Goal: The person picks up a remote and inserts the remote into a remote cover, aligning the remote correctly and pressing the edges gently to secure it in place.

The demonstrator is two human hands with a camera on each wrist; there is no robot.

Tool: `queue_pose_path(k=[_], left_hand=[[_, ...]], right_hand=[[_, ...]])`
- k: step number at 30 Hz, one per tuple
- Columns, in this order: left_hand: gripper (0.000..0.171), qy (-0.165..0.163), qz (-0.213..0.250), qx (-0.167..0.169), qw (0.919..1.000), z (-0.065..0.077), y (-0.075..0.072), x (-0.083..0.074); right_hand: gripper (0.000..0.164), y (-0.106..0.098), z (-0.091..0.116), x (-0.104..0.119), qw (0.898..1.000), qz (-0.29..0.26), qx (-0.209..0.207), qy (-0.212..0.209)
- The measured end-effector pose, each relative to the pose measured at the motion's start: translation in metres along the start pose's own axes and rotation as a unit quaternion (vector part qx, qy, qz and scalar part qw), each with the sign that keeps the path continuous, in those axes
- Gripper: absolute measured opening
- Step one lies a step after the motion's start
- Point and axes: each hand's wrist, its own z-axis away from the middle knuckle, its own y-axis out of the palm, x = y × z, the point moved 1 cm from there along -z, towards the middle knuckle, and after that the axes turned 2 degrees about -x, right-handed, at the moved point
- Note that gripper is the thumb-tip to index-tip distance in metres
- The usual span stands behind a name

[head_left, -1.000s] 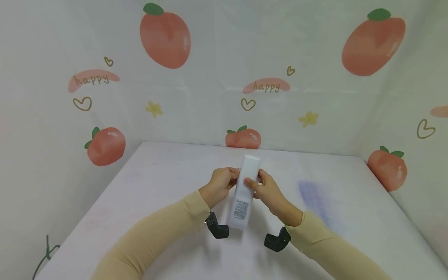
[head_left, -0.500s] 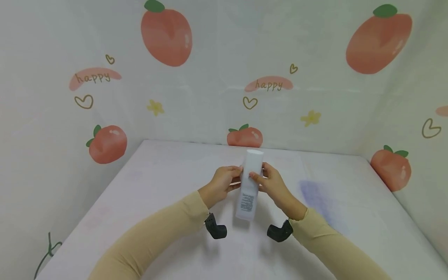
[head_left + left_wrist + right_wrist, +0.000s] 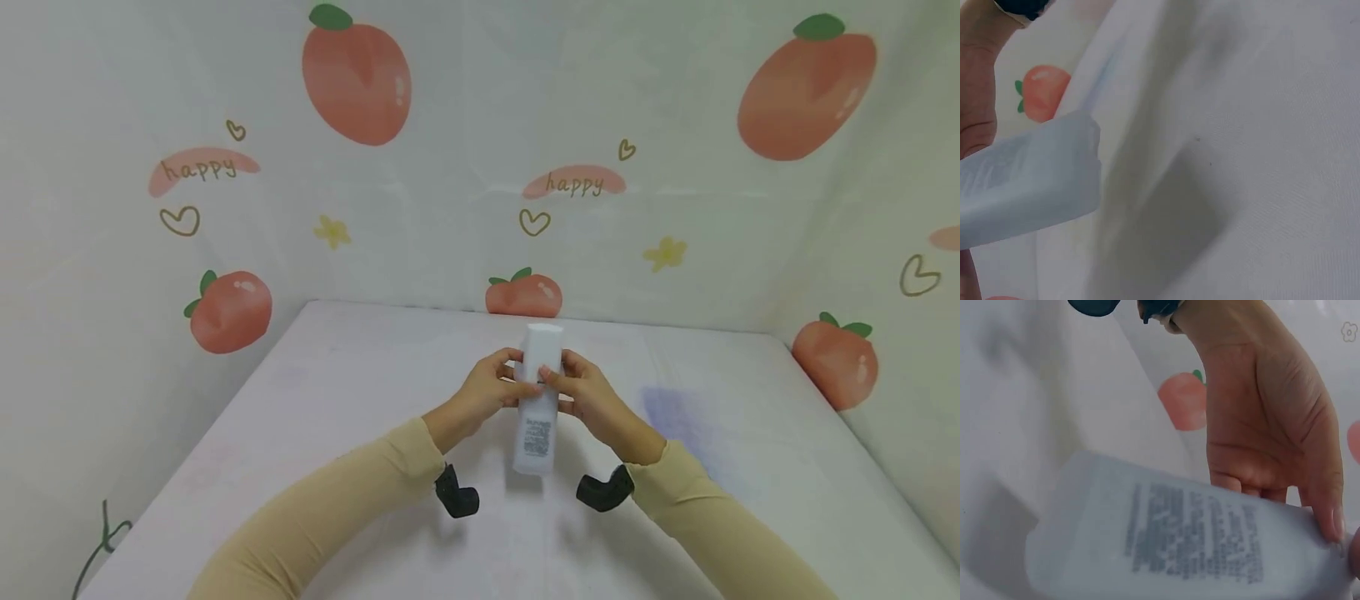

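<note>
A white, flat-sided bottle (image 3: pixel 535 425) with a block of small grey print is held above the table between both hands. My left hand (image 3: pixel 480 387) grips its left side, thumb laid across the front and fingers behind. On the other side my right hand (image 3: pixel 592 400) grips it with the thumb (image 3: pixel 551 377) on the front face, near the upper part. In the left wrist view the rounded lower end of the bottle (image 3: pixel 1035 178) shows. Its printed face (image 3: pixel 1191 531) fills much of the right wrist view, where the print is too blurred to read.
A white cloth covers the table (image 3: pixel 360 508), with a faint purple patch (image 3: pixel 675 425) at the right. Behind stands a white curtain (image 3: pixel 450 100) printed with peaches, hearts and flowers. A green cord (image 3: pixel 105 533) hangs at the lower left. Black cameras (image 3: pixel 456 492) sit on both wrists.
The bottle has shifted slightly right and turned more upright. My left thumb has come round from the side onto the bottle's front. My right hand keeps its grip.
</note>
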Motion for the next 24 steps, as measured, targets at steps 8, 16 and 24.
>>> queue_pose_path(k=[8,16,24], left_hand=[[0.049,-0.018,0.012,-0.02,0.9996,-0.001,0.003,0.006],[0.048,-0.032,0.071,-0.063,0.995,-0.003,-0.001,0.005],[0.048,-0.011,0.06,-0.053,0.9968,-0.005,0.001,0.005]], right_hand=[[0.068,0.002,0.001,-0.001,0.999,-0.035,0.0,0.011],[0.052,0.002,0.003,-0.007,0.998,-0.046,-0.022,0.025],[0.012,0.013,0.0,-0.018,0.985,-0.104,-0.133,-0.026]])
